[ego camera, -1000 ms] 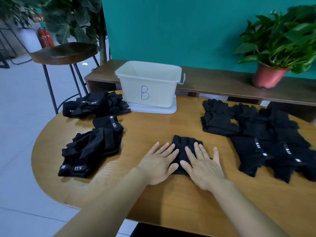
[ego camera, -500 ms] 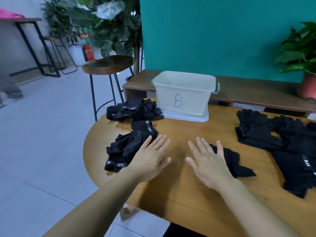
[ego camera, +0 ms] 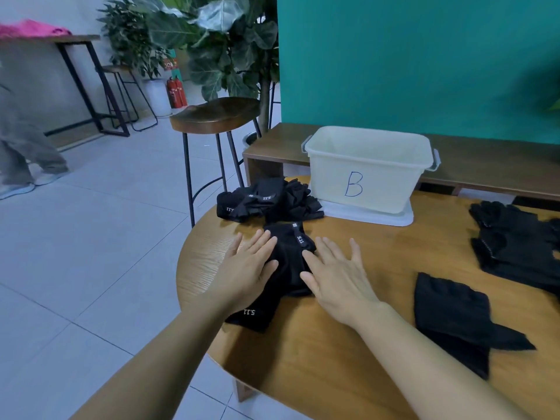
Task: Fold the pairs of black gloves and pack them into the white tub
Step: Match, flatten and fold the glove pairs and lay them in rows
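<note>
Both hands are lying flat with fingers straight and gripping nothing, the left hand (ego camera: 248, 269) resting on one side of a heap of black gloves (ego camera: 288, 268) and the right hand (ego camera: 338, 275) touching the other, near the left edge of the table (ego camera: 378, 256). The gloves are looking light, limp and floppy, so I'd judge they are best pinched at the stiffer labelled cuff and smoothed flat before lifting. The white tub (ego camera: 333, 183) is standing at the far edge, and what is showing of its inside is holding no gloves, though its floor is hidden.
</note>
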The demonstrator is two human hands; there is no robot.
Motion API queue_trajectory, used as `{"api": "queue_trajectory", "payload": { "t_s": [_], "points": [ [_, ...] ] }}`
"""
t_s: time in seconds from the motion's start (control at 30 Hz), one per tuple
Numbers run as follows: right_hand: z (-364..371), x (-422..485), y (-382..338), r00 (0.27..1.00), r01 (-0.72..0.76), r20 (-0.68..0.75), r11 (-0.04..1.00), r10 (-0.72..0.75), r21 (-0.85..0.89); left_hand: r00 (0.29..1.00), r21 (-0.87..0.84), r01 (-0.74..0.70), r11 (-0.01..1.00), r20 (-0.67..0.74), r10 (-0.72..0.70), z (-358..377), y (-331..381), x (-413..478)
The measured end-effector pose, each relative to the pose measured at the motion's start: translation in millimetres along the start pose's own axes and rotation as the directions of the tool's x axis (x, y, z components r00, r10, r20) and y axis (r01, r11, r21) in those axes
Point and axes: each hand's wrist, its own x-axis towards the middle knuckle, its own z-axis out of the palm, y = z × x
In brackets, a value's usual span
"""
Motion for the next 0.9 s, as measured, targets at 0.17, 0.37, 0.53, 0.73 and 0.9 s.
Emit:
{"api": "queue_trajectory", "payload": {
  "t_s": [0.17,0.37,0.53,0.73,0.9],
  "points": [
    [4.6,19.4,-8.8,0.996,-0.090,-0.016,0.996,0.090,0.017,0.999,0.028,-0.006,1.000,0.053,0.005,-6.8,2.1,28.9],
    [20.1,26.7,-14.0,0.992,-0.105,-0.053,0.977,0.117,0.187,0.990,0.018,-0.007,1.000,0.141,0.004,-1.6,6.4,41.0],
    [11.4,29.1,-14.4,0.972,-0.067,-0.199,0.955,0.128,0.289,0.996,-0.057,0.045,0.997,0.080,-0.041,-32.9,16.9,27.9],
    [-27.8,25.5,-7.8,0.939,0.061,-0.330,0.891,0.102,0.449,0.988,-0.315,0.140,0.939,0.102,-0.113,-80.3,31.3,18.0],
    [-64.0,16.2,-6.1,0.896,0.192,-0.442,0.868,0.035,0.458,0.977,-0.552,0.212,0.806,0.122,-0.173,-104.1,44.8,16.8]
  ]
}}
